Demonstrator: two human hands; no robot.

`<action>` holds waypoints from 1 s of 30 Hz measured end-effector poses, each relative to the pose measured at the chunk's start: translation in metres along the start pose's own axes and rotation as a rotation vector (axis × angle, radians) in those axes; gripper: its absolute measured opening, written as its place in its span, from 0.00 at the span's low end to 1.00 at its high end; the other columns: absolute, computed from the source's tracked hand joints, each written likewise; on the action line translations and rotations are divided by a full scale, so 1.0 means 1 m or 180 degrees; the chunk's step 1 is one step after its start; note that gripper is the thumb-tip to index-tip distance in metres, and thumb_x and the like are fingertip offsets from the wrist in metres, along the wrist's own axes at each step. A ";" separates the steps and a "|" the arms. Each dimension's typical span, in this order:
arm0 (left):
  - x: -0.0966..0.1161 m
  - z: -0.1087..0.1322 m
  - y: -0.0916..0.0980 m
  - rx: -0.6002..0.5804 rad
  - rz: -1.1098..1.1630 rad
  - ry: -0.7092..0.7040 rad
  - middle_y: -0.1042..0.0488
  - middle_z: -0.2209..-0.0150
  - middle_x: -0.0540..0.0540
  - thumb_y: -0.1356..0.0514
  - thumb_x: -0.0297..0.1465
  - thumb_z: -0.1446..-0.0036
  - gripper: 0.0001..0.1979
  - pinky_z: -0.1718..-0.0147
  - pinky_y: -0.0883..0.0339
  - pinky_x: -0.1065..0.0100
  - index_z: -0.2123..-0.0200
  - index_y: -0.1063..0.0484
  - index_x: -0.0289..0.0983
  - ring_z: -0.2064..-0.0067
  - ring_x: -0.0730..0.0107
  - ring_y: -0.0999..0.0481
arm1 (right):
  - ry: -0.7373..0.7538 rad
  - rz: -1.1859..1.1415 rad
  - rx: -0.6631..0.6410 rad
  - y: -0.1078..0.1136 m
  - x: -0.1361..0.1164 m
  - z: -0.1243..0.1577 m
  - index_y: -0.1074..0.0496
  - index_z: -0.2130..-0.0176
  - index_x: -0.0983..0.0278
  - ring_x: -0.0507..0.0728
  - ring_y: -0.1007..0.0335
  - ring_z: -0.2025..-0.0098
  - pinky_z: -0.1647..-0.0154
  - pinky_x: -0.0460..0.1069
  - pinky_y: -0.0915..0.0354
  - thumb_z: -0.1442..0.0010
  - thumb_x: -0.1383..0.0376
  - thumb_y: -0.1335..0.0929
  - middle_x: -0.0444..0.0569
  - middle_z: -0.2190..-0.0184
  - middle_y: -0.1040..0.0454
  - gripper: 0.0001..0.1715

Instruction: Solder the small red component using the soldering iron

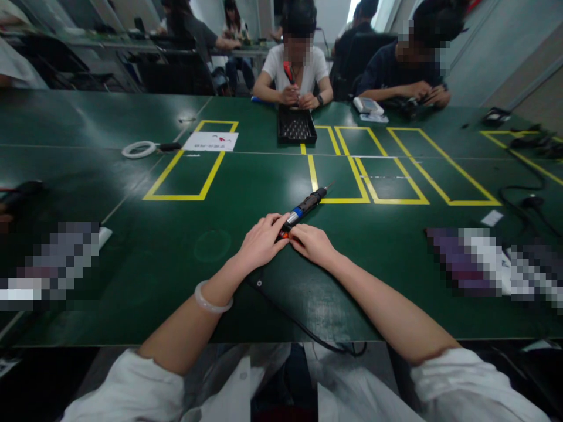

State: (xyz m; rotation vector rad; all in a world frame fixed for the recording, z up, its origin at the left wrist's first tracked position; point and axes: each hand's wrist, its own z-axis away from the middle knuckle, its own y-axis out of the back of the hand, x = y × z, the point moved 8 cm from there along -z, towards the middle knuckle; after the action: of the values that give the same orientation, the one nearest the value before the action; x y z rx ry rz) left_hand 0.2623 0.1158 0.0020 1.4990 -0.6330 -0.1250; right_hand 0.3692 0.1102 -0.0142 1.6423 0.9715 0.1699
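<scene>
An electric screwdriver [307,206] with a black nose, a thin bit and a blue and silver band lies slantwise on the green table. Its bit points away from me to the right. My left hand [263,239] is closed over the rear of its handle, thumb toward the right hand. Close beside it, my right hand [314,243] has its fingers bent around a small orange-red part [285,235] at the rear end. The fingers cover most of that part. From under my left wrist a black cord [290,316] runs to the table's near edge.
Yellow tape outlines [176,198] mark the table [167,246]. Across from me a person works over a black tray [297,139] of small pieces. A white sheet [211,141] and a white cable coil [138,150] lie left. Blurred-out items [466,258] lie right.
</scene>
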 end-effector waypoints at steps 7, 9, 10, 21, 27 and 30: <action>-0.001 -0.001 -0.002 -0.0100 -0.0015 0.0039 0.40 0.41 0.43 0.46 0.38 0.39 0.32 0.50 0.35 0.59 0.33 0.51 0.48 0.44 0.56 0.36 | -0.0532 -0.1020 0.0013 0.000 0.019 0.003 0.31 0.66 0.62 0.50 0.38 0.73 0.70 0.45 0.46 0.38 0.66 0.35 0.42 0.74 0.31 0.04; -0.001 -0.001 -0.002 -0.0125 -0.0018 0.0057 0.40 0.41 0.43 0.46 0.37 0.38 0.32 0.50 0.35 0.59 0.33 0.51 0.48 0.44 0.56 0.36 | -0.0605 -0.1184 0.0042 0.000 0.021 0.003 0.31 0.67 0.63 0.50 0.38 0.74 0.71 0.44 0.46 0.39 0.66 0.35 0.42 0.74 0.31 0.04; -0.001 -0.001 -0.002 -0.0133 -0.0019 0.0065 0.40 0.41 0.43 0.46 0.37 0.38 0.32 0.51 0.35 0.59 0.33 0.52 0.48 0.44 0.56 0.36 | -0.0620 -0.1235 0.0052 0.000 0.021 0.003 0.31 0.67 0.63 0.50 0.38 0.74 0.71 0.44 0.46 0.39 0.66 0.35 0.42 0.75 0.31 0.04; -0.012 0.006 0.004 -0.0073 -0.0074 0.0087 0.40 0.42 0.43 0.46 0.38 0.39 0.33 0.50 0.34 0.59 0.33 0.52 0.51 0.45 0.56 0.36 | -0.0580 -0.1332 0.0048 -0.001 0.023 0.003 0.31 0.67 0.63 0.50 0.39 0.74 0.71 0.45 0.47 0.39 0.66 0.35 0.42 0.75 0.33 0.04; -0.032 0.019 0.014 -0.0047 -0.0191 0.0314 0.40 0.41 0.43 0.46 0.40 0.39 0.33 0.50 0.34 0.57 0.32 0.52 0.51 0.46 0.55 0.35 | -0.0519 -0.1351 0.0035 0.002 0.020 0.003 0.30 0.67 0.64 0.50 0.39 0.74 0.70 0.44 0.46 0.39 0.67 0.35 0.42 0.74 0.32 0.05; -0.053 0.030 0.020 -0.0051 -0.0248 0.0496 0.40 0.41 0.43 0.47 0.42 0.38 0.33 0.50 0.34 0.56 0.32 0.53 0.51 0.46 0.54 0.34 | -0.0501 -0.1342 0.0024 0.003 0.019 0.003 0.30 0.66 0.64 0.49 0.39 0.73 0.70 0.44 0.46 0.39 0.67 0.35 0.43 0.74 0.32 0.05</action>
State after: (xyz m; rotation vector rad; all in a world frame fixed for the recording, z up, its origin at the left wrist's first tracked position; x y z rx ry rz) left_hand 0.1979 0.1157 0.0032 1.5022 -0.4478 -0.0720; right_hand 0.3848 0.1208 -0.0196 1.3984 1.1712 -0.2447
